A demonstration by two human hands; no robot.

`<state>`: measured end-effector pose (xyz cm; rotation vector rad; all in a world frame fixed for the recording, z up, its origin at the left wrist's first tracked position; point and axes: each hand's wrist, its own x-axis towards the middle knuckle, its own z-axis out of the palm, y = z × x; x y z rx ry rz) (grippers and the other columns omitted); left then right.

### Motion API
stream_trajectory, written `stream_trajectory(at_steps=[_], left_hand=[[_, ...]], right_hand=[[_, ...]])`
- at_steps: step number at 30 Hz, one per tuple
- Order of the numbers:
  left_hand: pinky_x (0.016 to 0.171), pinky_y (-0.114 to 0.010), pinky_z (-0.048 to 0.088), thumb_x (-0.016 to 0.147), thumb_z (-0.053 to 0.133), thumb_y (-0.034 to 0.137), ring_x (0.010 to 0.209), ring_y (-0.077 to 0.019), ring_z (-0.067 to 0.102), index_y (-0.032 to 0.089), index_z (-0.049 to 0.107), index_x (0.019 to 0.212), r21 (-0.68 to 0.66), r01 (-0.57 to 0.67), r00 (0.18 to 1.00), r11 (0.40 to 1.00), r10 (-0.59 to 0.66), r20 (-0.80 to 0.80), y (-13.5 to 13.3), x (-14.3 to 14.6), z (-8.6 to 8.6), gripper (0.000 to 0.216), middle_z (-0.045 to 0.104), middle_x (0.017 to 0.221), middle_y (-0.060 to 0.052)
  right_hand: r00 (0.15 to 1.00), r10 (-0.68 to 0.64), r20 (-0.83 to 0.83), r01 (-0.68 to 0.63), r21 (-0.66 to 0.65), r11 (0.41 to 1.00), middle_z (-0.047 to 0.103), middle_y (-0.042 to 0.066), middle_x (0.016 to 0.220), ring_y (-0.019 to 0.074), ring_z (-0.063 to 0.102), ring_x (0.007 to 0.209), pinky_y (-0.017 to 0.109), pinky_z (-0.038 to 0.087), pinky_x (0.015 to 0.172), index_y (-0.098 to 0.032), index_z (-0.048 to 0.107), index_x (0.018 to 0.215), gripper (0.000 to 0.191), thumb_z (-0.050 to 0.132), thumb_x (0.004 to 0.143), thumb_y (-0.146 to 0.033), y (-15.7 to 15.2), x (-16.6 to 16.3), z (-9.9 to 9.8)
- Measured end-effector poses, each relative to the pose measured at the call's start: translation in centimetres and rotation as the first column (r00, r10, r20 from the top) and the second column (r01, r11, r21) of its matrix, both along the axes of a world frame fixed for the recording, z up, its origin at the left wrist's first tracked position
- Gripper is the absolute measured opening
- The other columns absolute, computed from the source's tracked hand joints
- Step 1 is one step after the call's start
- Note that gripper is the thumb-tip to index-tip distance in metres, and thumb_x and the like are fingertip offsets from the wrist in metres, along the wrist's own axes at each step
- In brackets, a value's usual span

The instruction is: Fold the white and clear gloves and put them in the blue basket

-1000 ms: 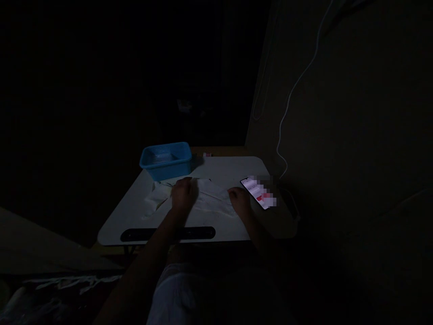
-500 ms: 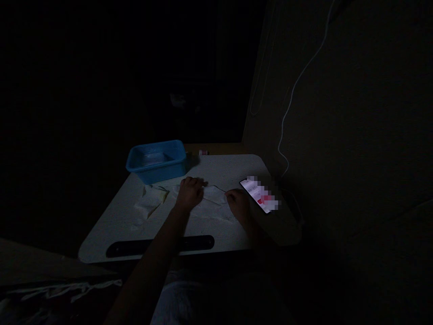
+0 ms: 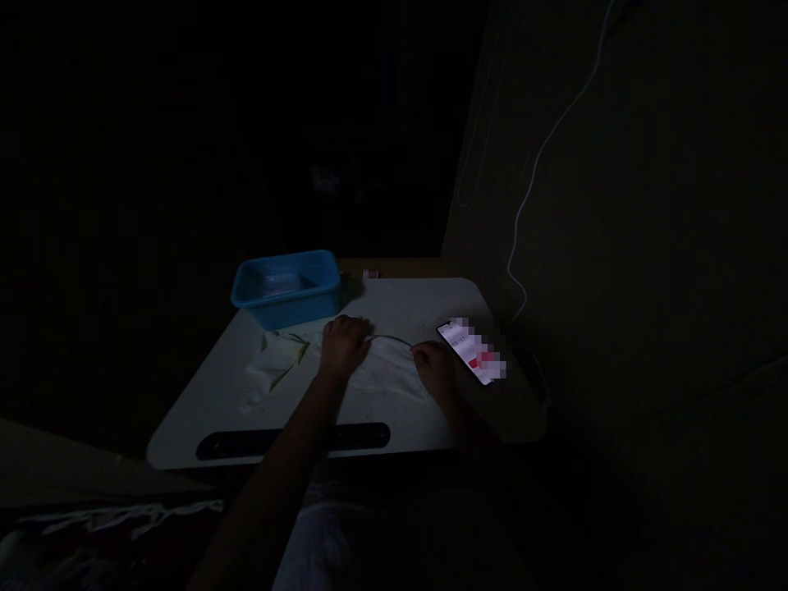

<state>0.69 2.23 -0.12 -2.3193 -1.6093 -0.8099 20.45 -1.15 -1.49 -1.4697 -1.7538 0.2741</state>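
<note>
A thin white cloth (image 3: 387,369) lies on the white lap table (image 3: 406,300), its far edge drawn up between my two hands. My left hand (image 3: 345,346) is closed on the left end of that edge, fingers curled and partly in shadow. At the right end, my right hand (image 3: 432,365) pinches the edge between thumb and forefinger. To the left lies a second crumpled white piece (image 3: 274,361) with yellowish edges; in this dim light its kind is unclear.
A blue plastic basin (image 3: 295,308) stands at the back left of the table. A lit phone (image 3: 461,349) lies right of my right hand. A black slot (image 3: 360,436) runs along the near edge. A white cable (image 3: 534,172) hangs on the right wall.
The cloth's far edge looks raised and pulled tauter between my hands, with more folds below it. My left hand has shifted slightly away from me.
</note>
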Motion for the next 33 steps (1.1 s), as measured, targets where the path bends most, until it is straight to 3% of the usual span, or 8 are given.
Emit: stream_trajectory(at_steps=[5,9,12,17,27,30,33], left_hand=[[0.081,-0.041,0.036,0.074,0.049,0.027,0.096,-0.0279,0.047,0.016,0.058,0.082,0.063,-0.168,0.984,0.984,0.164,0.062,-0.34,0.25,0.27,0.016,0.058,0.097,-0.012],[0.084,-0.042,0.036,0.073,0.052,0.029,0.1,-0.0289,0.045,0.016,0.056,0.081,0.081,-0.201,0.973,0.976,0.19,0.13,-0.43,0.24,0.34,0.016,0.055,0.103,-0.013],[0.085,-0.043,0.036,0.075,0.05,0.026,0.099,-0.0283,0.046,0.015,0.054,0.087,0.092,-0.208,0.961,0.974,0.185,0.206,-0.41,0.0,0.36,0.017,0.053,0.103,-0.014],[0.084,-0.041,0.039,0.073,0.049,0.022,0.097,-0.0274,0.046,0.012,0.051,0.099,0.113,-0.323,0.905,0.94,0.271,0.329,-0.23,-0.51,0.19,0.028,0.053,0.099,-0.014],[0.078,-0.04,0.04,0.075,0.044,0.028,0.089,-0.027,0.052,0.015,0.063,0.076,-0.018,-0.317,0.93,0.948,0.315,0.19,-0.35,-0.41,0.4,0.024,0.062,0.085,-0.012],[0.077,-0.041,0.039,0.076,0.043,0.032,0.092,-0.0279,0.052,0.015,0.064,0.086,-0.057,-0.345,0.917,0.937,0.35,0.191,-0.44,-0.16,0.52,0.03,0.064,0.088,-0.012],[0.08,-0.042,0.037,0.077,0.043,0.033,0.097,-0.0275,0.051,0.017,0.061,0.102,-0.086,-0.284,0.944,0.955,0.294,0.152,-0.38,-0.02,0.43,0.035,0.065,0.097,-0.009]], right_hand=[[1.0,-0.005,0.011,0.005,0.0,1.0,0.068,0.005,0.078,0.0178,0.061,0.078,0.028,0.045,0.076,-0.018,0.067,0.073,0.023,0.046,0.072,-0.011,0.02,0.02,-0.11],[1.0,-0.003,0.008,0.003,0.007,1.0,0.068,0.006,0.078,0.0179,0.061,0.079,0.028,0.044,0.077,-0.018,0.067,0.073,0.022,0.046,0.072,-0.011,0.06,0.07,-0.23],[1.0,-0.002,0.005,0.002,0.0,1.0,0.068,0.005,0.079,0.0168,0.06,0.079,0.027,0.044,0.077,-0.019,0.067,0.073,0.023,0.046,0.072,-0.01,0.0,0.07,-0.15],[1.0,-0.014,-0.006,0.014,-0.012,1.0,0.068,0.006,0.079,0.0173,0.061,0.079,0.027,0.044,0.076,-0.017,0.067,0.073,0.022,0.047,0.071,-0.009,-0.09,-0.03,0.13],[1.0,0.008,-0.013,-0.008,-0.006,1.0,0.068,0.007,0.078,0.0183,0.061,0.078,0.028,0.044,0.075,-0.016,0.067,0.073,0.022,0.047,0.071,-0.01,0.1,0.12,-0.32],[1.0,0.003,-0.023,-0.003,-0.005,1.0,0.068,0.007,0.078,0.0187,0.061,0.078,0.029,0.045,0.076,-0.017,0.067,0.073,0.022,0.046,0.071,-0.01,0.06,0.1,-0.29],[0.999,-0.003,-0.036,0.003,0.0,1.0,0.068,0.007,0.078,0.0184,0.061,0.078,0.029,0.045,0.076,-0.017,0.067,0.072,0.022,0.046,0.071,-0.01,0.04,0.08,-0.28]])
